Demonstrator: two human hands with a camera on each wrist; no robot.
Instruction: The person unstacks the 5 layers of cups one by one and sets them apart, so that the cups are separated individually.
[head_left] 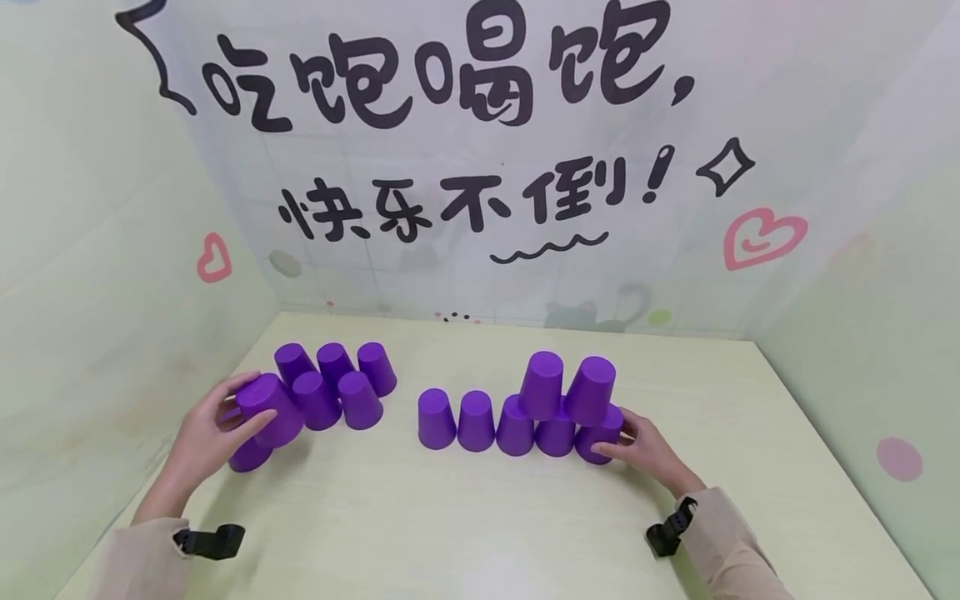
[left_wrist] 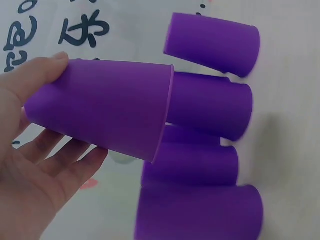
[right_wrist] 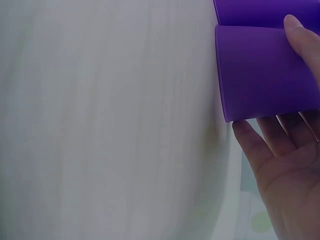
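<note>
My left hand (head_left: 206, 437) grips an upside-down purple cup (head_left: 273, 412) by its narrow end. That cup is raised above another purple cup (head_left: 249, 456) at the left; the left wrist view shows its rim off the table. At the right, my right hand (head_left: 651, 454) holds the end purple cup (head_left: 598, 446) of a row, thumb on the near side and fingers on the far side. Two upside-down cups, a left one (head_left: 542, 387) and a right one (head_left: 591, 392), stand on top of this row's right part. In the right wrist view the end cup (right_wrist: 270, 75) touches its neighbour.
Several more upside-down purple cups (head_left: 360, 400) stand in two rows beside my left hand. The long row continues left to a cup (head_left: 437, 419) near the table's middle. A printed wall (head_left: 465, 283) closes off the back of the pale table (head_left: 420, 525).
</note>
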